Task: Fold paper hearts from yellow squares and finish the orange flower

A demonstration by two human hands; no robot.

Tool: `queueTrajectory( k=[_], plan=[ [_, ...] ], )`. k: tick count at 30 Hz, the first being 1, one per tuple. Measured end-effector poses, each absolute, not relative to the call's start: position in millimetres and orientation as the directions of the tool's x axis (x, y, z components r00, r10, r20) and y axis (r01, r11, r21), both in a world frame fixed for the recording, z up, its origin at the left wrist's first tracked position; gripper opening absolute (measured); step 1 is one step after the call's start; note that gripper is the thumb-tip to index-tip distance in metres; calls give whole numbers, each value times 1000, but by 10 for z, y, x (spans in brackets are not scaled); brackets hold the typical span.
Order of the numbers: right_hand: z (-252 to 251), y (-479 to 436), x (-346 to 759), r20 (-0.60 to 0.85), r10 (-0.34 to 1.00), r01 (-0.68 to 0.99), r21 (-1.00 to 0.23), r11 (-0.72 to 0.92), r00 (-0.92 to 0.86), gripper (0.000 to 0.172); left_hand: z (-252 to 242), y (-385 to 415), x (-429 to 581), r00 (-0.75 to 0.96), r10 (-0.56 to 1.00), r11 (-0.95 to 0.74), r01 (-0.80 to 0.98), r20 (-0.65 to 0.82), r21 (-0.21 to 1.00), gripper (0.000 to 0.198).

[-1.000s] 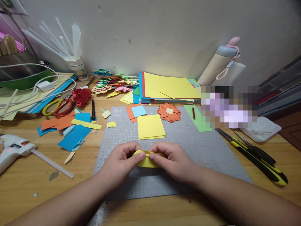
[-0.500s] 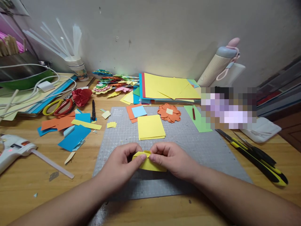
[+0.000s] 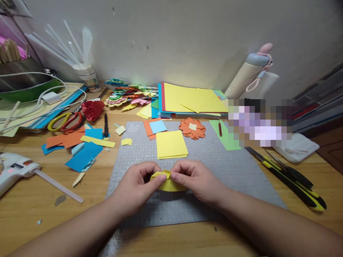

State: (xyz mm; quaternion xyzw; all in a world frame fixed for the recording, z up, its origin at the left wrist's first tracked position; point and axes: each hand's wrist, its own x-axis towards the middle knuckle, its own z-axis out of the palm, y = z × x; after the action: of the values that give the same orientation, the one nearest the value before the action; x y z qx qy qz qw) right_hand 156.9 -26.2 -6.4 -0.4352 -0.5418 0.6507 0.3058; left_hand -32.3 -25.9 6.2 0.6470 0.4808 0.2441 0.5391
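Observation:
A small sheet of yellow paper [image 3: 171, 185] is pinched between both hands above the grey cutting mat [image 3: 227, 200]. Its far edge is bent up and curls between the two thumbs. My left hand [image 3: 146, 180] is closed on the left part of the sheet, thumb on top. From the right, my right hand [image 3: 194, 178] pinches it with thumb and bent fingers; some fingertips are hidden behind the paper. Just beyond lie stacked yellow squares [image 3: 172, 144]. Behind these are an orange paper flower [image 3: 192, 128] and a light blue square [image 3: 158, 127] on orange paper.
To the left are a glue gun [image 3: 20, 167], paper scraps [image 3: 84, 157], a black pen [image 3: 106, 125] and scissors [image 3: 71, 121]. A utility knife [image 3: 294, 185] lies right, near a pencil [image 3: 220, 128] on green paper. Coloured sheets [image 3: 193, 100] and paper flowers [image 3: 128, 96] lie along the wall.
The yellow paper's near edge has curved and lifted slightly, and the fold between the thumbs stands a little more open. Both hands keep nearly the same place.

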Motion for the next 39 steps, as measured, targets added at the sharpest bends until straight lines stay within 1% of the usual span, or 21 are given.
queueTrajectory(
  k=[5,12,17,23,28,32,35,39],
  plan=[
    [-65,-273,1564,-253,859,58,-965,-255,-446,22,83,-255,-318,425,884,29,367,-195,930,28],
    [-73,-275,1561,-229,861,50,-972,-232,-454,23,80,-275,-319,421,886,28,369,-194,929,27],
    [-29,-304,1540,-242,867,54,-968,-243,-435,24,76,-295,-316,417,883,56,366,-218,929,29],
    [1,-341,1512,-232,891,103,-973,-209,-390,22,66,-291,-315,422,876,94,326,-233,941,29],
    [-23,-304,1523,-307,825,117,-951,-287,-475,22,50,-296,-308,433,872,102,299,-230,949,27],
    [-13,-318,1519,-307,825,118,-951,-286,-474,22,43,-302,-303,477,846,92,308,-238,947,28],
    [7,-329,1514,-282,834,136,-959,-248,-474,22,50,-295,-305,498,832,102,294,-244,950,28],
    [13,-302,1530,-160,853,192,-979,-72,-496,19,68,-283,-301,456,851,114,325,-261,939,27]
  ],
)
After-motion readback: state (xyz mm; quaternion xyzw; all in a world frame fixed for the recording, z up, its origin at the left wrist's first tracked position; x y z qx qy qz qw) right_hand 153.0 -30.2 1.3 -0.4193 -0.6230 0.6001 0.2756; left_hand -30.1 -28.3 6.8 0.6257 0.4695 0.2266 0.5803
